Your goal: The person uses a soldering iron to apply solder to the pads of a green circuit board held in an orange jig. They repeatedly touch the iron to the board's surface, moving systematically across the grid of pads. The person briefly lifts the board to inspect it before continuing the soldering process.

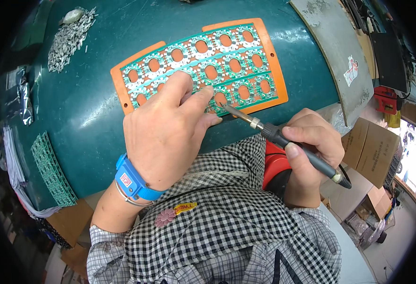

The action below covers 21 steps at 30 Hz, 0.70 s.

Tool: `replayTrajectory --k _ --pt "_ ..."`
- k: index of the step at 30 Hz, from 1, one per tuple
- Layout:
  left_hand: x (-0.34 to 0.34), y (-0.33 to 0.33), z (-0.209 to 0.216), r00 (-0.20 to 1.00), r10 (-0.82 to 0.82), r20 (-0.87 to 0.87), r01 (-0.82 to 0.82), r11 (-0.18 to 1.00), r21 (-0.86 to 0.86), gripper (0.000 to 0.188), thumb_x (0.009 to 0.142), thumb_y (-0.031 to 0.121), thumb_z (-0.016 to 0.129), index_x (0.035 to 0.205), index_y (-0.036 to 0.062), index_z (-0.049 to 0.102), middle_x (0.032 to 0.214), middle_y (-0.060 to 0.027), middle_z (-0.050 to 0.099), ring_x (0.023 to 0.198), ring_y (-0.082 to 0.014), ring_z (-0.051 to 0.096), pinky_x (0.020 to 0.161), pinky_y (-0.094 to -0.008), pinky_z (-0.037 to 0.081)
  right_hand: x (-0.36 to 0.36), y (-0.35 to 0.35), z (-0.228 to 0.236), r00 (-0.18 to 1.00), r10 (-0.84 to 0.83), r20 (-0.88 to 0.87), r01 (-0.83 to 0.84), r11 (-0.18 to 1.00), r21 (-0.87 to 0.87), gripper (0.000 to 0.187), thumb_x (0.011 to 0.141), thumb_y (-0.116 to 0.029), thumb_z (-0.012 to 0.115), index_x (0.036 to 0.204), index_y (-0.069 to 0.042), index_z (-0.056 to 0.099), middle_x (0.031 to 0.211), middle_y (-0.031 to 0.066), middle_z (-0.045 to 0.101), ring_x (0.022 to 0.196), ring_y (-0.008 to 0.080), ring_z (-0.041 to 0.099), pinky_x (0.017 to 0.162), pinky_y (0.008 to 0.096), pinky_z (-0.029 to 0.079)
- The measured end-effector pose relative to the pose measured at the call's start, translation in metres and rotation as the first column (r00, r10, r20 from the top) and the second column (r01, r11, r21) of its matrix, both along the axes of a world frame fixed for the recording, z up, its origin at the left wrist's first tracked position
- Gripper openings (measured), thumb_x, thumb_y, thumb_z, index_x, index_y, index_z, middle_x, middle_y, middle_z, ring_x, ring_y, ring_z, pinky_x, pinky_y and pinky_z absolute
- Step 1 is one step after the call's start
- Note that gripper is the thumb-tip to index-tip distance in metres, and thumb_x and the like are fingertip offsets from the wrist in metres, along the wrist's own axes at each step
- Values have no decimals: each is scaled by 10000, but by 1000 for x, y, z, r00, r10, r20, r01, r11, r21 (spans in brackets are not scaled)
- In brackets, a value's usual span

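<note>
A green circuit board panel (pixel 236 53), with rows of rounded units each having an oval opening, lies in an orange tray (pixel 276 71) on the table. My left hand (pixel 163 128) rests over the panel's front left part, its fingers bent and drawn together against the board. Whatever those fingertips may hold is hidden. A blue wrist strap (pixel 134 182) circles that wrist. In my right hand (pixel 314 139) is a soldering iron (pixel 275 135), gripped like a pen. Its tip points left toward a front-row unit, close to my left fingers; whether it touches the board I cannot tell.
A heap of small silvery pieces (pixel 66 45) sits at the far left of the green table (pixel 94 99). Another green panel (pixel 52 168) lies at the left edge near a shiny silvery bag (pixel 26 97). To the right are a grey board (pixel 319 33) and a cardboard box (pixel 371 149).
</note>
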State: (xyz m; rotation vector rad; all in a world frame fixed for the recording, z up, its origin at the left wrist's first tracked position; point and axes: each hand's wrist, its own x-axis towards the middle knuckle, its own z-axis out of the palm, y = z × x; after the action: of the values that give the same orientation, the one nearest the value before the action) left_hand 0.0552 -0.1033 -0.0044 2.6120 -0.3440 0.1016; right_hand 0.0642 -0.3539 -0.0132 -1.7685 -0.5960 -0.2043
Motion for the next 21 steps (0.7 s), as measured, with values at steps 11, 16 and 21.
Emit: replayTrajectory --k 11,16,21 --pt "-1 0 -1 1000 -19 6 19 1000 24 392 722 202 879 1083 94 770 887 -30 592 636 -190 626 525 -335 488 4 3 -4 998 53 -15 -53 998 -17 207 678 -6 747 866 72 714 692 128 657 581 241 628 547 324 479" --pt "-1 0 -2 1000 -21 20 21 999 28 394 725 207 876 1085 89 769 885 -32 590 634 -195 625 524 -335 488 7 2 0 989 132 62 -127 989 -74 202 680 -12 751 863 70 719 677 130 649 558 250 624 534 327 476" --pt "0 -1 -2 1000 -22 2 22 999 40 391 729 206 873 1087 88 769 880 -33 592 640 -199 627 527 -340 491 -1 1 -5 1000 24 4 -24 1000 -14 193 720 -30 743 877 79 712 703 128 657 589 242 609 554 332 461"
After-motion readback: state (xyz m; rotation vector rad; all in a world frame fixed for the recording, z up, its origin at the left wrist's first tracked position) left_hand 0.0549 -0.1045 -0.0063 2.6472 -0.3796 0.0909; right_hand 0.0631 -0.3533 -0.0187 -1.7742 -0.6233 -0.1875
